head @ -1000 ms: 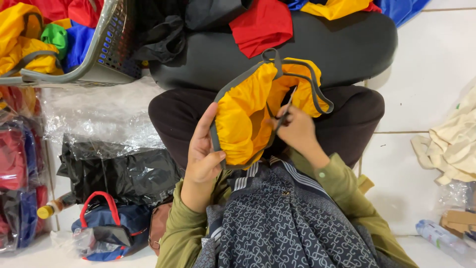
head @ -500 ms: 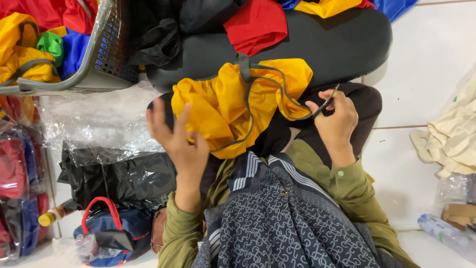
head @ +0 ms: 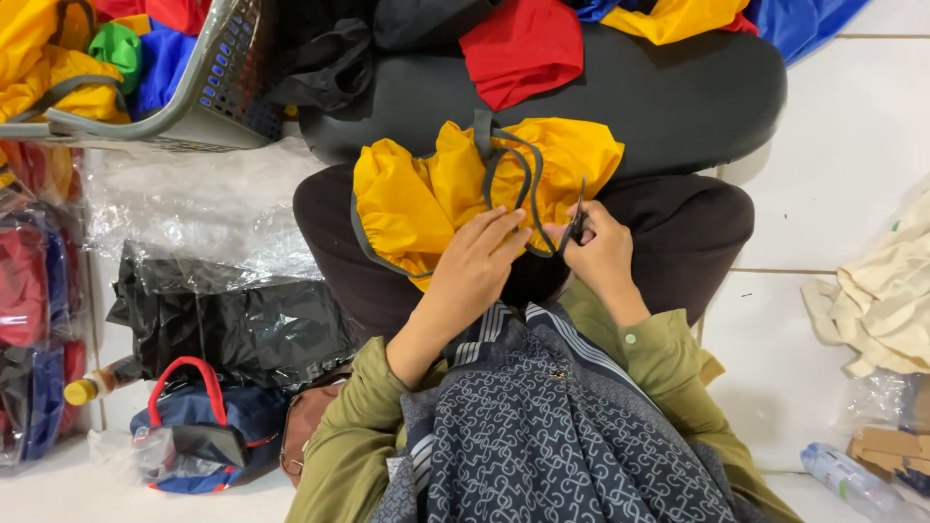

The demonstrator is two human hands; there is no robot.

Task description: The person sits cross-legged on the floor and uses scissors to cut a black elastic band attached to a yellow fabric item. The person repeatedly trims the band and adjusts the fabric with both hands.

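The left hand [head: 475, 276] lies flat on the crumpled yellow fabric bag with grey strap trim [head: 426, 199], its fingers [head: 504, 228] stretched out and nearly together, pressing the near edge of the cloth rather than gripping it. The right hand [head: 601, 257] is curled closed around a small dark tool, seemingly scissors [head: 577, 225], whose tip points up at the grey strap [head: 528, 189]; whether the blades touch the strap cannot be told. The 2 hands sit just beside each other, with a loop of the strap running between them.

The yellow bag rests on the person's lap, over dark trousers [head: 678, 223], spreading left and away from the fingers, its far edge touching a dark grey cushion-like pad [head: 668, 92]. On that pad lie a red cloth [head: 523, 44], another yellow one [head: 673, 17] and a blue one [head: 804, 21]. Far left stands a grey plastic basket [head: 208, 92] filled with yellow, green and blue fabric. Left of the lap are a clear plastic sheet [head: 184, 208] and a black plastic bag [head: 232, 324]; nearer is a small blue bag with red handle [head: 199, 431]. At right, on the white tiled floor [head: 833, 145], lies cream cloth [head: 886, 300].
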